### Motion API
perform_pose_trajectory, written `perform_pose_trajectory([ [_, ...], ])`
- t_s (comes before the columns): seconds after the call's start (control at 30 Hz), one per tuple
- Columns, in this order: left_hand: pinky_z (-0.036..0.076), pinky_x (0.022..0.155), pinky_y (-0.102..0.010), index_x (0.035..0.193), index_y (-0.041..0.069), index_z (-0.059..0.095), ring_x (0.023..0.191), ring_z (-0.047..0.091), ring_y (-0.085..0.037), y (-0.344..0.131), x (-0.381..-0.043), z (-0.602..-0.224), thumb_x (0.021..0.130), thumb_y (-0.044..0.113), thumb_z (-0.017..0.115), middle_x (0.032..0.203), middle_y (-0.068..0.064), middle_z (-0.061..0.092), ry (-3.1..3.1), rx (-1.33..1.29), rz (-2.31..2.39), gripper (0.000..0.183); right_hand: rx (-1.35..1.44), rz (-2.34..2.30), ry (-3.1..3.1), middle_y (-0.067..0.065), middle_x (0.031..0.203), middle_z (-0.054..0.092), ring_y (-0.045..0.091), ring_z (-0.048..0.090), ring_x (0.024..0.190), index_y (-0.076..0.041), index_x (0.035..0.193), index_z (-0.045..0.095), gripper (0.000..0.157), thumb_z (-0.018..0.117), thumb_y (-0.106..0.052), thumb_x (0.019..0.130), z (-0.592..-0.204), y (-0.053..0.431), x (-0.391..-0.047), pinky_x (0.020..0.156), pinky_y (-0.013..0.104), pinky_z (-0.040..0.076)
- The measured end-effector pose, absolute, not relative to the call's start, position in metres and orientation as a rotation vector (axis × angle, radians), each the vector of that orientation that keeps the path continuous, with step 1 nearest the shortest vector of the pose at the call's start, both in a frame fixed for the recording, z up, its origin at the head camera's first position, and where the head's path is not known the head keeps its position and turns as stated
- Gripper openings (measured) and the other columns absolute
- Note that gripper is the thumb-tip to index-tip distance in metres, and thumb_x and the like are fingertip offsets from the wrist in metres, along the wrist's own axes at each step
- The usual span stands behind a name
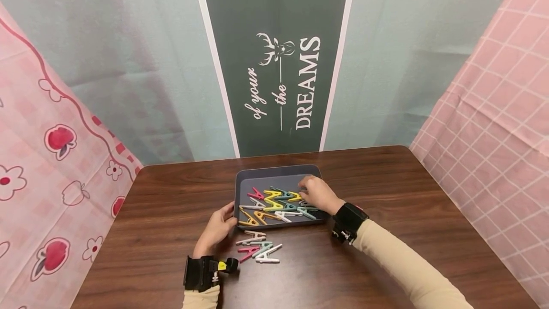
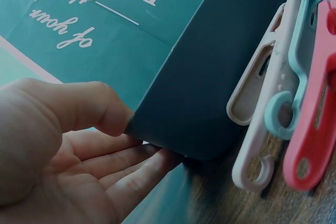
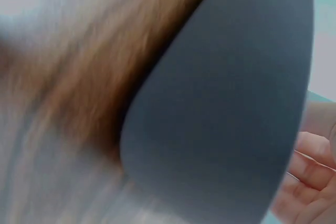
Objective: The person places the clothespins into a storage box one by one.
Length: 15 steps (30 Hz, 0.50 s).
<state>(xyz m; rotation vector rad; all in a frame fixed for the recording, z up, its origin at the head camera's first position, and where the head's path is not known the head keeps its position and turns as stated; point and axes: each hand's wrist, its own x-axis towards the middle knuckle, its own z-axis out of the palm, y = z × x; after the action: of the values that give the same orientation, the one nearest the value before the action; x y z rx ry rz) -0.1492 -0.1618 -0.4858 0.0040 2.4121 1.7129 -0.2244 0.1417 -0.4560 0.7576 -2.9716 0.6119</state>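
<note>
A dark grey tray (image 1: 279,171) holds several plastic clothespins (image 1: 273,204) in yellow, orange, teal, white, grey and pink. My left hand (image 1: 218,227) grips the tray's near left corner. In the left wrist view the thumb (image 2: 100,106) lies at the rim and the fingers reach round the outer wall. Over the tray's right side is my right hand (image 1: 319,194), fingers bent, close to a yellow clothespin (image 1: 295,196). The right wrist view shows the bent fingers (image 3: 310,166) beyond the tray wall (image 3: 220,103); whether they hold anything is hidden.
In front of the tray, several more clothespins lie on the brown wooden table (image 1: 369,261): a beige one (image 1: 253,236), a pink one (image 1: 249,252), a mint one (image 1: 263,248) and a white one (image 1: 268,254). A printed curtain (image 1: 279,13) hangs behind the table.
</note>
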Motion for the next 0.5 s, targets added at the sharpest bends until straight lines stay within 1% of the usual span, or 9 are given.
perform_pose_trajectory([
  [0.1,0.048,0.104,-0.048,0.144,-0.010,0.035,0.129,0.052,-0.041,-0.162,-0.148,-0.487,0.088,-0.008,0.047,0.137,-0.032,0.052,2.413,0.001,1.712,0.057,0.756,0.604,-2.941,0.013,0.099,0.072,0.027,0.067,0.097,-0.001,0.101,0.072,0.019,0.070,-0.010,0.085,-0.454,0.137,-0.217,0.082,0.040,0.057],
  [0.2,0.049,0.103,-0.046,0.143,-0.011,0.035,0.128,0.053,-0.041,-0.162,-0.149,-0.488,0.088,-0.008,0.047,0.137,-0.033,0.052,2.419,0.011,1.711,0.057,0.756,0.608,-2.922,0.013,0.099,0.072,0.027,0.067,0.097,-0.001,0.100,0.073,0.019,0.070,-0.011,0.084,-0.452,0.132,-0.210,0.082,0.040,0.057],
  [0.33,0.051,0.102,-0.041,0.143,-0.012,0.035,0.127,0.053,-0.042,-0.162,-0.150,-0.487,0.088,-0.008,0.047,0.136,-0.034,0.052,2.421,0.022,1.722,0.056,0.790,0.642,-2.884,0.013,0.101,0.072,0.030,0.067,0.104,-0.002,0.101,0.073,0.019,0.070,-0.012,0.085,-0.449,0.128,-0.200,0.091,0.043,0.055],
  [0.43,0.049,0.103,-0.042,0.143,-0.012,0.035,0.128,0.052,-0.043,-0.162,-0.149,-0.486,0.088,-0.008,0.047,0.137,-0.034,0.051,2.416,0.026,1.729,0.057,0.823,0.667,-2.854,0.013,0.101,0.073,0.029,0.067,0.105,-0.002,0.101,0.072,0.019,0.070,-0.012,0.085,-0.447,0.125,-0.193,0.093,0.044,0.055],
  [0.5,0.049,0.104,-0.045,0.143,-0.013,0.034,0.128,0.052,-0.043,-0.162,-0.149,-0.486,0.088,-0.008,0.047,0.137,-0.034,0.050,2.420,0.033,1.724,0.056,0.836,0.666,-2.845,0.012,0.100,0.073,0.028,0.068,0.104,-0.003,0.102,0.072,0.019,0.070,-0.012,0.085,-0.446,0.124,-0.189,0.090,0.043,0.056],
])
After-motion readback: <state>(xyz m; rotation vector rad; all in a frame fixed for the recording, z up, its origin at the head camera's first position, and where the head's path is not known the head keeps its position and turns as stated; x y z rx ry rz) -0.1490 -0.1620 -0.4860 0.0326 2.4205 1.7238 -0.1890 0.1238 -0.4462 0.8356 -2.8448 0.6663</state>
